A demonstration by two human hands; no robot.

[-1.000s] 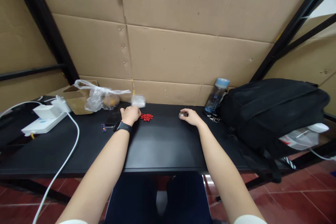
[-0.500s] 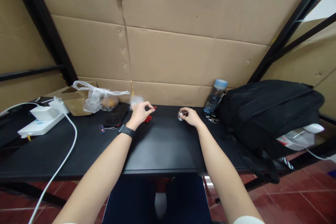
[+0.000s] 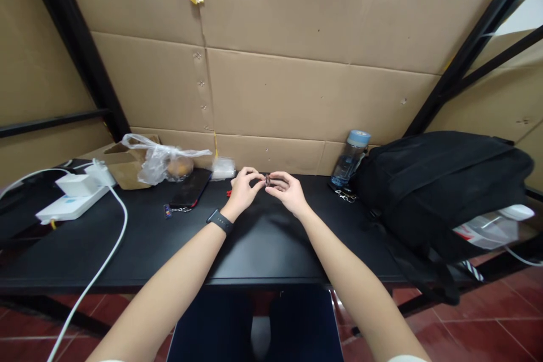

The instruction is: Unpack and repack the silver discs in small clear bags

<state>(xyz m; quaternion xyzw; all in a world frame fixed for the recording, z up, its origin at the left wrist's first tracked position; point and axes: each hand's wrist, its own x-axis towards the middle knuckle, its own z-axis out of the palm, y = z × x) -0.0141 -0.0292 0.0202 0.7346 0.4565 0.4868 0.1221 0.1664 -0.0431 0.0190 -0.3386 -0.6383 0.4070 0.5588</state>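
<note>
My left hand (image 3: pixel 246 189) and my right hand (image 3: pixel 289 192) meet above the middle of the black desk (image 3: pixel 271 254). Between their fingertips is a small, shiny, dark-brown round object (image 3: pixel 267 180); its exact kind is too small to tell. The right thumb and fingers pinch it from the right. From the left, the left thumb and forefinger close in a pinch against its edge, and anything else inside that pinch is hidden. A bit of a red bundle (image 3: pixel 229 193) shows just left of my left hand, mostly covered by it. A black watch sits on my left wrist.
At left lie a white power strip (image 3: pixel 72 203) with a cable, a cardboard box (image 3: pixel 127 172), a knotted plastic bag (image 3: pixel 165 164), a black phone (image 3: pixel 190 189) and clear small bags (image 3: pixel 223 168). A water bottle (image 3: pixel 348 158) and black backpack (image 3: pixel 441 186) stand right. Cardboard (image 3: pixel 275 90) walls the back.
My hands have come together from either side. The round object has moved left with my right hand. My left hand has moved right, and the red piece it pinched is now out of sight.
</note>
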